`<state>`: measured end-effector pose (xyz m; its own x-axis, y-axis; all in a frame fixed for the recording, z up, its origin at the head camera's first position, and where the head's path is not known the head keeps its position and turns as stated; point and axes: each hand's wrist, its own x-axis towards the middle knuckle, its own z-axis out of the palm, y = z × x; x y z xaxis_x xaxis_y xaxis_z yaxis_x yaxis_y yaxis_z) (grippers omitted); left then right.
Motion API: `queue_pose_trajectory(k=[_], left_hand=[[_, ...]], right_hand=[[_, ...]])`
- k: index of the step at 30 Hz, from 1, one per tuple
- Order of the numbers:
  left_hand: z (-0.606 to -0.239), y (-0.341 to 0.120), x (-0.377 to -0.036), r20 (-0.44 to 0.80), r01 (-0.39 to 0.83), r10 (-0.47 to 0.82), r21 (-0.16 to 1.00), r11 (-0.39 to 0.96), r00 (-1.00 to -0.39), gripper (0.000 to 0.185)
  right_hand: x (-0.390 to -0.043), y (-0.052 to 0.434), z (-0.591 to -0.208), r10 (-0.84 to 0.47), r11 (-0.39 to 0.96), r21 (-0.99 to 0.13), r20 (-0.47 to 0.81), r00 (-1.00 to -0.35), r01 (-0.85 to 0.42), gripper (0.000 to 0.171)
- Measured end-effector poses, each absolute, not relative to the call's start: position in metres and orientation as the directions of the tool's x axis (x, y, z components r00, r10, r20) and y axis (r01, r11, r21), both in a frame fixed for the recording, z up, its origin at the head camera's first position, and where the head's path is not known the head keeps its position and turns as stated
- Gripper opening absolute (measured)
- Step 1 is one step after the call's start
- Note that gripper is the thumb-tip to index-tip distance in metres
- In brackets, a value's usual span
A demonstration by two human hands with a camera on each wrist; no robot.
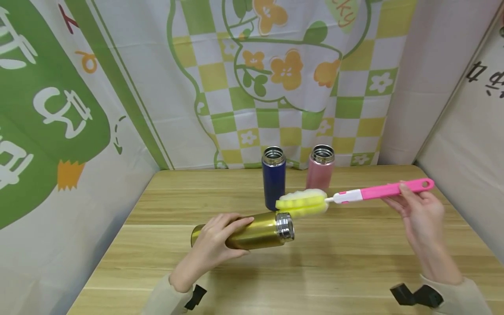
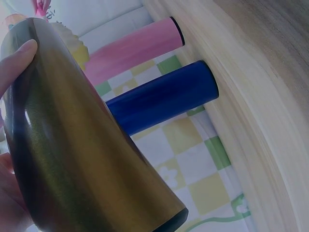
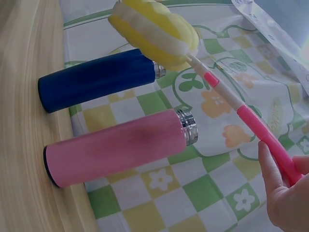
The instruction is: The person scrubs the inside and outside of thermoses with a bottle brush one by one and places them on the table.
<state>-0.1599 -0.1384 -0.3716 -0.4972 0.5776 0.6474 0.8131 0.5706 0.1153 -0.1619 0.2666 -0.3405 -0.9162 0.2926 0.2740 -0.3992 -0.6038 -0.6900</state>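
Note:
My left hand (image 1: 214, 245) grips a gold flask (image 1: 257, 229) tilted on its side above the wooden table (image 1: 315, 271), its steel mouth pointing right. The gold flask (image 2: 72, 145) fills the left wrist view, with my thumb (image 2: 17, 60) on it. My right hand (image 1: 419, 214) holds the pink handle of a bottle brush (image 1: 378, 191). Its yellow and white sponge head (image 1: 301, 202) hovers just above the flask's mouth. In the right wrist view the sponge head (image 3: 154, 34) and pink handle (image 3: 260, 130) run down to my fingers (image 3: 285, 193).
A blue flask (image 1: 273, 177) and a pink flask (image 1: 320, 168) stand upright and lidless at the back of the table, near a flowered checked cloth backdrop (image 1: 275, 65). Both show in the wrist views: blue flask (image 3: 96, 79), pink flask (image 3: 120, 147).

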Motion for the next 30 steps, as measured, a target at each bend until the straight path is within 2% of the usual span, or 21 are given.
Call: queue_pose_trajectory(k=[22,30], left_hand=[[-0.3765,-0.1313,-0.164,0.621,0.776,0.575,0.086,0.625,-0.533,0.074],[-0.3794,-0.1292,-0.1667,0.624,0.772,0.571,0.082,0.63,-0.532,0.074]], right_hand=[[-0.1634,0.2646,-0.3333,0.282,-0.688,-0.597,0.304,-0.91,-0.413,0.008],[-0.1619,0.2646,-0.3339,0.228,-0.735,-0.573,0.296,-0.928,-0.363,0.011]])
